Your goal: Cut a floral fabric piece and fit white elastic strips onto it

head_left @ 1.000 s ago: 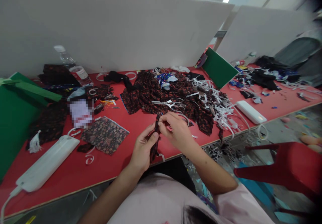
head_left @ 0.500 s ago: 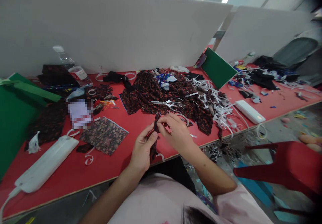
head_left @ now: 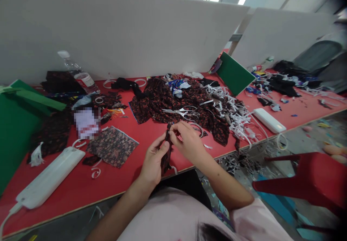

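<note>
Above the front edge of the red table (head_left: 81, 183), both hands pinch a narrow strip of dark floral fabric (head_left: 166, 161). My left hand (head_left: 153, 161) grips its middle from the left, and the strip hangs down below that grip. My right hand (head_left: 189, 143) pinches the strip's upper end with fingertips. Just behind the hands lie a pair of scissors (head_left: 182, 111) on a heap of the same dark floral cloth (head_left: 162, 100), and a white elastic ring (head_left: 200, 127).
A flat floral patch (head_left: 112, 146) and a white power strip (head_left: 48, 177) lie to the left, with a water bottle (head_left: 78, 74) and green boards (head_left: 16, 125) beyond. Shredded white strips (head_left: 235, 114) pile up on the right. A red chair (head_left: 306, 183) stands lower right. White partitions back the table.
Both hands keep their grip on the fabric strip and have hardly shifted; the fingers of my right hand have worked slightly along its top end.
</note>
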Tool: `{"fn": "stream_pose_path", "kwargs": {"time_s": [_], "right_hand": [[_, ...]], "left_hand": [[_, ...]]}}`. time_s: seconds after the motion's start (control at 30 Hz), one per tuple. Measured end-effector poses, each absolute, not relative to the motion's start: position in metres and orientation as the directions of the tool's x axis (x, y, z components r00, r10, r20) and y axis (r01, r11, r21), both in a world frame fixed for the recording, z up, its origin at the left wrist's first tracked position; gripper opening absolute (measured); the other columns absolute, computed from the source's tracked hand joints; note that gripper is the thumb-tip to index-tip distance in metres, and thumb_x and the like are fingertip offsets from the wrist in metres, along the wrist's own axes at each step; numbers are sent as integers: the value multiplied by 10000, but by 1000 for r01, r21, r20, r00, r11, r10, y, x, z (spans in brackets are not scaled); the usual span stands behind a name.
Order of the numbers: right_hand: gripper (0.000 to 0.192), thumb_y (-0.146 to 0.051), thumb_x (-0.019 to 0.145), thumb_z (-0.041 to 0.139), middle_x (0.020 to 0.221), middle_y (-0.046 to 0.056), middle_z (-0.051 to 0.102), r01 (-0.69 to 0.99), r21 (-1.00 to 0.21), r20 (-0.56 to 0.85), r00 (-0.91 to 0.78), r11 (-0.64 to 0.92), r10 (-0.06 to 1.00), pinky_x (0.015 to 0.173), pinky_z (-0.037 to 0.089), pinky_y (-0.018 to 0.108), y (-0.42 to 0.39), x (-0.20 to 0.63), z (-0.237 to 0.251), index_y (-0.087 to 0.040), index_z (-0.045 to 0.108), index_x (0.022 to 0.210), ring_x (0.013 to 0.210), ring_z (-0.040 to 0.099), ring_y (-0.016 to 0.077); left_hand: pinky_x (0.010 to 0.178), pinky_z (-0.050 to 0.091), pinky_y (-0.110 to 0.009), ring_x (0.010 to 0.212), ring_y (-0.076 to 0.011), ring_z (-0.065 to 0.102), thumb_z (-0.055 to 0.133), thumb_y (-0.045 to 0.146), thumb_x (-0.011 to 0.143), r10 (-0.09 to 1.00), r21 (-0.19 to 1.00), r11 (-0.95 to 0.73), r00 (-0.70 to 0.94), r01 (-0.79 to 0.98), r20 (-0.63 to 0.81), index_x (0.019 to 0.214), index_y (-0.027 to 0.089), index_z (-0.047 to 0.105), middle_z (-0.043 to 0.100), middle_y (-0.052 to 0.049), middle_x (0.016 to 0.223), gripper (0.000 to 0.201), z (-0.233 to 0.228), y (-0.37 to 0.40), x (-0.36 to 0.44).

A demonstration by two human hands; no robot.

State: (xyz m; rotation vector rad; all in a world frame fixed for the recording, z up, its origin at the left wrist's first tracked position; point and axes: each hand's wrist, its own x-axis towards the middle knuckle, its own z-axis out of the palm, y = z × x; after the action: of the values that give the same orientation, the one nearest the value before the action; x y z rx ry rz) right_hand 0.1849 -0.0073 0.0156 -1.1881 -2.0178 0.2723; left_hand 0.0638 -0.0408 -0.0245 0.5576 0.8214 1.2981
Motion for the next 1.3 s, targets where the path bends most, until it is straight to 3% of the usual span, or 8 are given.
{"fn": "stream_pose_path", "kwargs": {"time_s": [0.3,0.77,1.13,1.3], "right_hand": [[93,-147,845,499,807,39,591,635,-563,498,-249,529,830,727,447,289,17,174,4,-183,580,819,790,542,164],[113,-120,839,469,801,68,556,678,-389,530,-389,623,753,739,443,330,49,163,2,-169,560,794,785,513,191],[115,-81,799,489,777,35,554,586,-533,480,-384,610,789,715,430,277,60,159,-2,-178,544,769,766,519,162],[117,-72,776,510,795,33,573,583,-528,495,-379,617,782,750,427,281,59,159,-4,-176,563,788,787,526,160]], "left_hand": [[700,509,-240,775,-122,639,682,227,711,938,650,324,148,-688,-312,995,240,660,689,-6,965,285,-25,-13,52],[716,478,-231,807,-121,626,695,235,698,971,720,210,52,-662,-235,1020,225,654,662,-34,1068,325,-43,14,41],[700,493,-220,805,-114,627,712,237,682,943,656,273,61,-704,-328,1023,244,653,658,-18,1059,346,-44,16,35],[699,479,-212,787,-104,622,708,220,685,945,664,255,35,-703,-325,1019,230,654,667,-20,1025,338,-43,15,35]]}}
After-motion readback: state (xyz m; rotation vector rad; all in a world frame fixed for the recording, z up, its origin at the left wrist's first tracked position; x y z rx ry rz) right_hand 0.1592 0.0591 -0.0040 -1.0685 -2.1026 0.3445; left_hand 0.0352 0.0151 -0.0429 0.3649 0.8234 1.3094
